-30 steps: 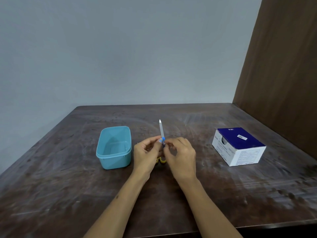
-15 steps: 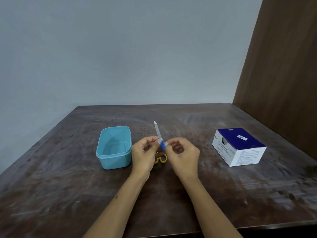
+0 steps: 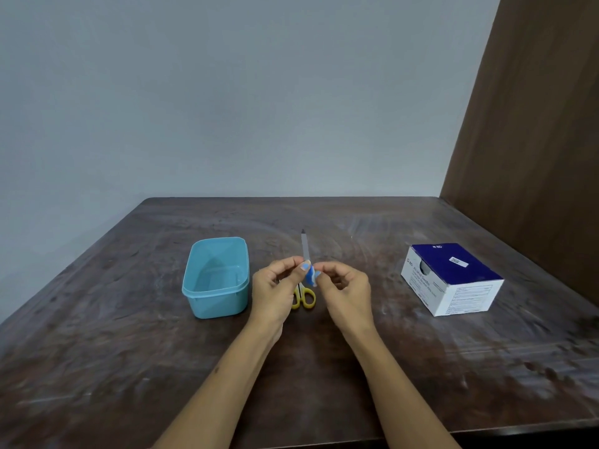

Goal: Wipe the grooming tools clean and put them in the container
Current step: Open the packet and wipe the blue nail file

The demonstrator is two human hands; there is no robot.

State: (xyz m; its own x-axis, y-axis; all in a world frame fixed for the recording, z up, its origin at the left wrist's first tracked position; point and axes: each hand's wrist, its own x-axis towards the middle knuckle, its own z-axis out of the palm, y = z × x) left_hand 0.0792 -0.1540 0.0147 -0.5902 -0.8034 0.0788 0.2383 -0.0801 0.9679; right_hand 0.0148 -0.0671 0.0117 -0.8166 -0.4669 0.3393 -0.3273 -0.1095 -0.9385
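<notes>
My left hand (image 3: 275,293) grips small scissors (image 3: 304,247) around their middle. The grey blades point away past my fingers, and the yellow handles (image 3: 304,299) show below my hand. My right hand (image 3: 346,293) pinches a small blue-and-white swab (image 3: 311,276) against the scissors, just beside my left thumb. The open light-blue container (image 3: 216,291) stands on the table left of my left hand, and I see nothing inside it.
A blue-and-white box of alcohol swabs (image 3: 453,283) sits on the right of the dark wooden table (image 3: 129,351). A brown panel (image 3: 534,157) rises along the table's right side. A grey wall stands behind.
The scissor blades leaned left half a second ago and now point straight away again. The yellow handles are more exposed as both hands have spread slightly.
</notes>
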